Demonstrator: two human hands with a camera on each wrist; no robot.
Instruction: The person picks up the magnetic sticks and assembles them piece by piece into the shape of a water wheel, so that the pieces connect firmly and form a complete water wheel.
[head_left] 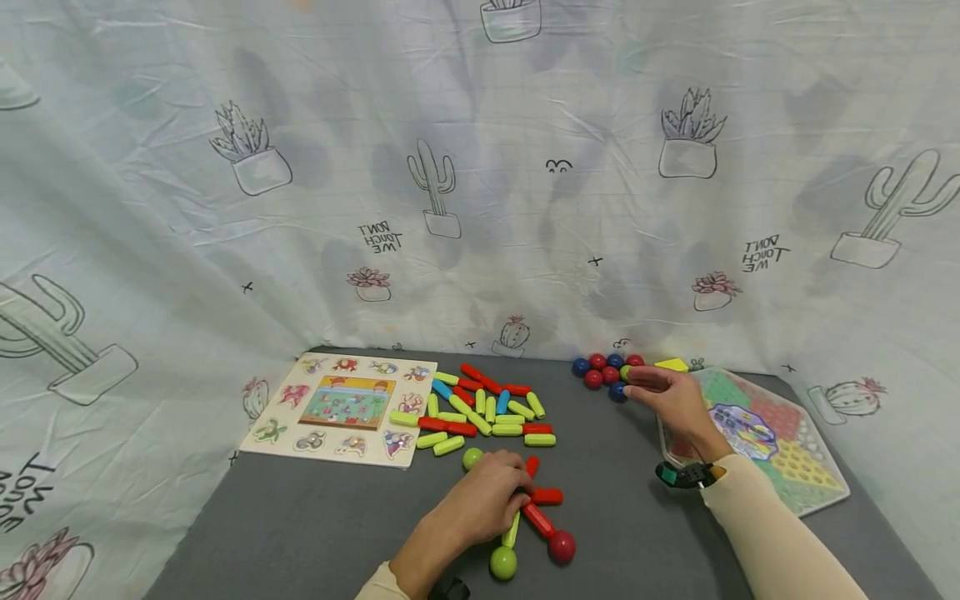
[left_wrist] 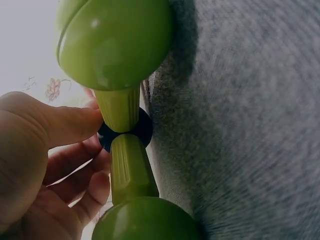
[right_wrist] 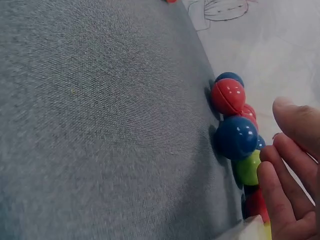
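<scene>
My left hand (head_left: 486, 497) holds a star-shaped build of sticks and balls at its middle. In the left wrist view, the thumb lies against a green stick (left_wrist: 119, 107) beside a dark blue ball (left_wrist: 145, 126) at the hub. Red sticks (head_left: 537, 520) and a green stick (head_left: 512, 530) fan out from under the hand. A red ball (head_left: 562, 547) and a green ball (head_left: 503, 563) cap two ends. My right hand (head_left: 673, 403) hovers by the cluster of balls, thumb and fingers apart, nearest a blue ball (right_wrist: 236, 137) and a green ball (right_wrist: 248, 169).
Loose green, red and blue sticks (head_left: 507, 430) lie mid-table. A wooden peg puzzle (head_left: 277, 442) sits at left. Under my right forearm is a clear-lidded hexagonal box (head_left: 806, 450); a yellow piece (head_left: 672, 365) lies behind it. A printed curtain (head_left: 480, 208) hangs behind.
</scene>
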